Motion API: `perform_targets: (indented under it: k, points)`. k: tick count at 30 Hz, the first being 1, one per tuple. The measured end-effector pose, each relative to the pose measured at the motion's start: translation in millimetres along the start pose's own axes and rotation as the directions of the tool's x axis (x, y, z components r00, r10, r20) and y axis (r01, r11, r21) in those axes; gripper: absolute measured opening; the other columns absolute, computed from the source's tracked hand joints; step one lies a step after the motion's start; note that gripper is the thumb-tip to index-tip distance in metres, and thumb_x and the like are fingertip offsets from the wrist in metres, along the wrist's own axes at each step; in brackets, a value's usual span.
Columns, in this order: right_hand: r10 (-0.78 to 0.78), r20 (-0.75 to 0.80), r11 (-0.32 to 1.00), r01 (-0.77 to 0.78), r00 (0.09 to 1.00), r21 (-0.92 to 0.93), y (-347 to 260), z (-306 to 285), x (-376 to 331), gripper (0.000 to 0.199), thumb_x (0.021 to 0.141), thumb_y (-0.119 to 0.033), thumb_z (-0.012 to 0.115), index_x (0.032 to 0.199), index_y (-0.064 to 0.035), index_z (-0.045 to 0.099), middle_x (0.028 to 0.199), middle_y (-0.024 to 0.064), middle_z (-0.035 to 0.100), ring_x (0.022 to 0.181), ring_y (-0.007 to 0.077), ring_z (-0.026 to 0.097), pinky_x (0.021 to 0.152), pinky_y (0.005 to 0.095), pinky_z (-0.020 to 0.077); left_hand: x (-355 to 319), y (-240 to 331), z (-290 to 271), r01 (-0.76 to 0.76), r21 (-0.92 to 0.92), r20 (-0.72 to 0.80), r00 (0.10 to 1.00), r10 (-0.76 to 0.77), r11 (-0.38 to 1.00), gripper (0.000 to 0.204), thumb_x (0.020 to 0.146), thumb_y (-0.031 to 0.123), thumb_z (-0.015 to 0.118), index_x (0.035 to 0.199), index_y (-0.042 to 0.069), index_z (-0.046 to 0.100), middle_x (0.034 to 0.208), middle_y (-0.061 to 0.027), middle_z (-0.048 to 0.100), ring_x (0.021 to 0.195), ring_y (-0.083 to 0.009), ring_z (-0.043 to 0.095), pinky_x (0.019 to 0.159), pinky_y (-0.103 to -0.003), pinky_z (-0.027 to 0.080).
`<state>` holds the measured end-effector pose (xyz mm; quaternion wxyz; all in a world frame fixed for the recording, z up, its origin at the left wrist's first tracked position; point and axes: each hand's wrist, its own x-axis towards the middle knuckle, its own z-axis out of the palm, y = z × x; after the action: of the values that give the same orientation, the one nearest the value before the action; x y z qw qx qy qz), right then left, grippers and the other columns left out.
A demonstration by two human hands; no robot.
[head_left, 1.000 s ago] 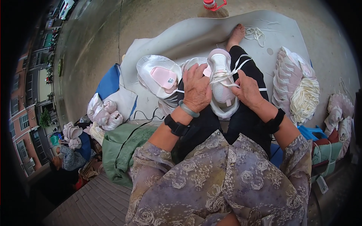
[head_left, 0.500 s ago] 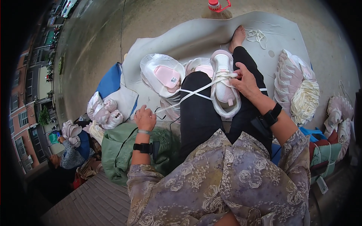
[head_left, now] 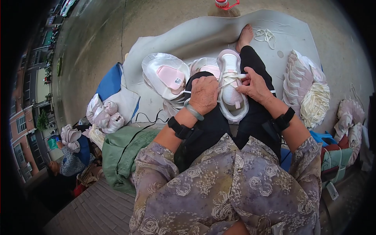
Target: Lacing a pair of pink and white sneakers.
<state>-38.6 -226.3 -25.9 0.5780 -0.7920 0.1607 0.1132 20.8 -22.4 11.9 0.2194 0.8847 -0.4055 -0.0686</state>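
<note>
Seated person with a pink-and-white sneaker [head_left: 232, 84] resting on the lap: left hand [head_left: 203, 94] closed on a white shoelace [head_left: 231, 80] just beside the shoe, right hand [head_left: 254, 87] pinching the same lace at the eyelets. Beyond the knees lie a second sneaker [head_left: 166, 76], loose laces [head_left: 265, 35] on a grey mat [head_left: 203, 35], and a red-capped bottle [head_left: 223, 4].

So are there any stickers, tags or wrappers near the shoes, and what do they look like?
Sticker: small pale rectangle on the pink insole, left of the lap.
Clear wrapper: round see-through plastic around that insole.
Tag: small pale card on the lower right, by the green and red things.
</note>
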Motion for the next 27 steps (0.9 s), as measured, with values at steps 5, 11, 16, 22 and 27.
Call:
perform_targets:
  k: [5,11,16,22,27]
  points:
    - [0.032,0.034,0.996,-0.034,0.999,0.076,2.0,-1.3,1.6,0.052,0.058,-0.017,0.072,0.097,0.0029,0.044,0.081,0.0088,0.051,0.068,0.0168,0.052,0.067,0.0280,0.0458,-9.2,-27.6,-46.0,-0.131,0.301,-0.060,0.986,0.156,0.944,0.007,0.070,0.005,0.054,0.073,0.009,0.049,0.071,-0.0056,0.049,0.071,-0.0240,0.052,0.087,-0.044,0.033]
    - [-0.040,0.042,0.998,0.042,0.998,-0.054,-5.7,-7.0,-9.9,0.042,0.061,-0.017,0.071,0.092,-0.0014,0.048,0.078,0.0099,0.052,0.066,0.0208,0.054,0.063,0.0305,0.0455,-37.6,-25.1,-52.1,-0.167,0.206,0.017,0.986,0.167,0.964,0.007,0.074,0.007,0.054,0.077,0.009,0.048,0.067,-0.0058,0.047,0.069,-0.0252,0.052,0.090,-0.047,0.032]
    - [-0.553,0.091,0.711,0.526,0.828,-0.468,-9.5,-39.9,-36.8,0.024,0.069,-0.013,0.063,0.089,-0.0074,0.051,0.074,0.0098,0.052,0.065,0.0271,0.056,0.057,0.0359,0.0448,-39.7,-28.3,-47.0,-0.065,-0.008,0.023,0.998,0.065,0.998,0.003,0.078,0.009,0.053,0.079,0.009,0.049,0.066,-0.0091,0.052,0.067,-0.0286,0.054,0.081,-0.038,0.039]
    - [-0.588,0.108,0.439,0.428,0.802,-0.790,32.0,-117.6,-66.9,0.011,0.076,-0.004,0.053,0.087,-0.0086,0.051,0.069,0.0089,0.048,0.060,0.0274,0.054,0.050,0.0365,0.0425,-58.0,-61.2,-62.4,-0.081,0.267,0.091,0.994,0.058,0.960,0.003,0.077,0.009,0.055,0.077,0.010,0.052,0.061,-0.0085,0.054,0.062,-0.0291,0.053,0.061,-0.038,0.040]
    - [-0.550,-0.113,0.479,0.201,0.828,-0.854,126.9,-222.9,-122.5,0.017,0.080,-0.004,0.055,0.097,-0.0051,0.052,0.077,0.0132,0.057,0.065,0.0314,0.057,0.054,0.0359,0.0445,-112.5,-113.7,-93.4,0.036,0.401,0.029,0.998,-0.052,0.915,0.003,0.077,0.009,0.054,0.077,0.008,0.052,0.061,-0.0088,0.052,0.062,-0.0296,0.052,0.058,-0.039,0.039]
